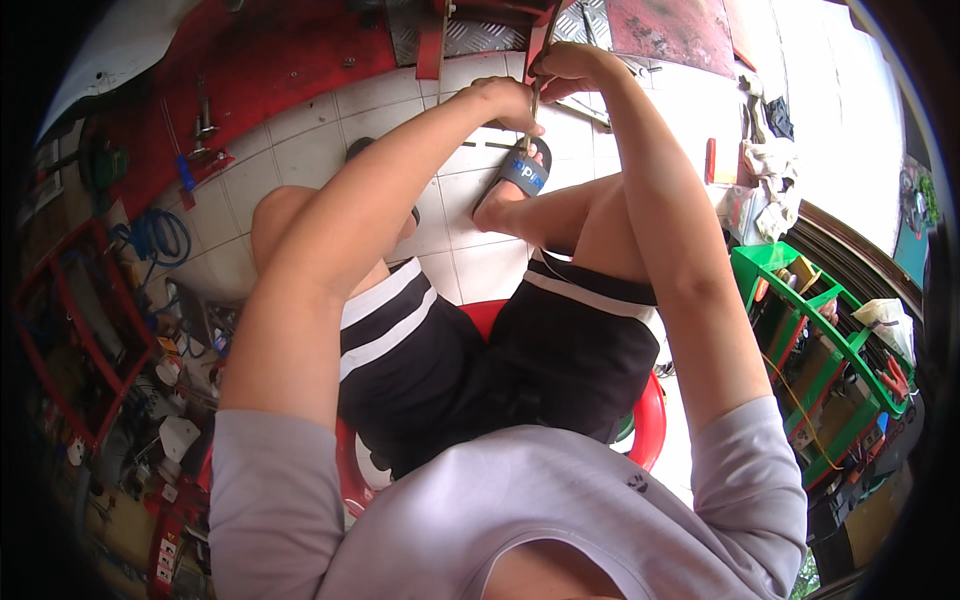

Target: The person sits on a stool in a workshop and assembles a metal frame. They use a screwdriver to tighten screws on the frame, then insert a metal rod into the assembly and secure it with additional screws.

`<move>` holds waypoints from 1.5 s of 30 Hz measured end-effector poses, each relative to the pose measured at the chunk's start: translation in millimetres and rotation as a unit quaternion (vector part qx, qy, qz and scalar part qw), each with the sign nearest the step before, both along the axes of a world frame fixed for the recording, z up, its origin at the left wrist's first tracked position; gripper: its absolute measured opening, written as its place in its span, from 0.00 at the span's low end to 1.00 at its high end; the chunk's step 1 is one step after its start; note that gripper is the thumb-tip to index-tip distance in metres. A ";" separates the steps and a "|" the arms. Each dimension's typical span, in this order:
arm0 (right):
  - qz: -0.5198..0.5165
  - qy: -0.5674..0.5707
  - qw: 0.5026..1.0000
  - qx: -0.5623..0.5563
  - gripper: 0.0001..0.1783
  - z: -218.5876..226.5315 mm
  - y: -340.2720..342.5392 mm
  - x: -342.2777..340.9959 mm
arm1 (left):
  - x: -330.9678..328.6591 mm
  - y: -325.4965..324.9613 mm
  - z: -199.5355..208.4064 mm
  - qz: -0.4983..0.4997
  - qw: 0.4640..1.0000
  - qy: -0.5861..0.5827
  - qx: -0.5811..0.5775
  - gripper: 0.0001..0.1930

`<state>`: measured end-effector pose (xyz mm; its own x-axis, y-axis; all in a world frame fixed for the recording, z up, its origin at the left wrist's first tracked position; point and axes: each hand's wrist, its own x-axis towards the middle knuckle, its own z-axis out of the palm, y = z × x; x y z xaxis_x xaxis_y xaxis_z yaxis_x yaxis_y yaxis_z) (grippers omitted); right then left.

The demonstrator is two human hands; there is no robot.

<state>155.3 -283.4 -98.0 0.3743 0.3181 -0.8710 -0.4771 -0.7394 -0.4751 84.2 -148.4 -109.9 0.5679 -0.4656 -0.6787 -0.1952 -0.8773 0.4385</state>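
Both my arms reach forward to the far middle. A long, thin, brownish strip or rod (537,97) stands there, tilted slightly; its exact kind cannot be made out. My left hand (508,102) is closed at its lower part, fingertips just above my sandal (522,175). Higher up, the fingers of my right hand (572,68) pinch the same strip. Close beyond the hands is a red metal frame (428,52) over a diamond-plate surface (470,38). Part of the grip is hidden behind my fingers.
A red stool (652,425) is under me on white floor tiles (455,230). Red lift plates (300,75) lie across the far side. To the right stands a green rack (770,258) with tools; on the left are a blue coiled hose (160,235) and a red shelf frame (125,385).
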 end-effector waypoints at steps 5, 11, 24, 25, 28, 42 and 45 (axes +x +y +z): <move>0.076 0.063 0.994 -0.049 0.19 -7.7 -4.3 9.1 | -6.6 -2.0 13.1 -0.049 0.998 -0.034 0.026 0.30; 0.062 0.027 0.995 -0.075 0.24 -9.2 -2.1 17.0 | -7.3 10.7 4.8 -0.013 0.998 -0.067 -0.014 0.27; 0.069 -0.073 0.992 -0.079 0.24 -8.9 -5.8 29.5 | 35.3 215.1 -0.3 0.326 0.933 0.150 0.033 0.16; 0.080 -0.084 0.991 -0.073 0.23 -6.2 -0.6 29.0 | 27.0 226.9 -22.8 0.333 0.935 0.046 0.113 0.15; 0.060 -0.076 0.992 -0.077 0.22 -16.4 -5.2 31.7 | 4.1 230.4 -69.6 0.407 0.889 -0.131 0.165 0.12; 0.057 0.011 0.998 -0.021 0.20 -9.4 -6.7 23.5 | 4.8 211.7 -96.4 0.450 0.840 -0.269 0.139 0.05; 0.037 -0.001 0.999 -0.039 0.17 -20.2 -7.2 21.4 | 4.4 199.6 -60.0 0.384 0.868 -0.291 0.123 0.05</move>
<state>176.7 -290.6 -118.2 0.3550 0.2751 -0.8935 -0.4192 -0.8074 -0.4152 88.7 51.2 -170.0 0.9264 0.3197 -0.1989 0.3627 -0.8997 0.2430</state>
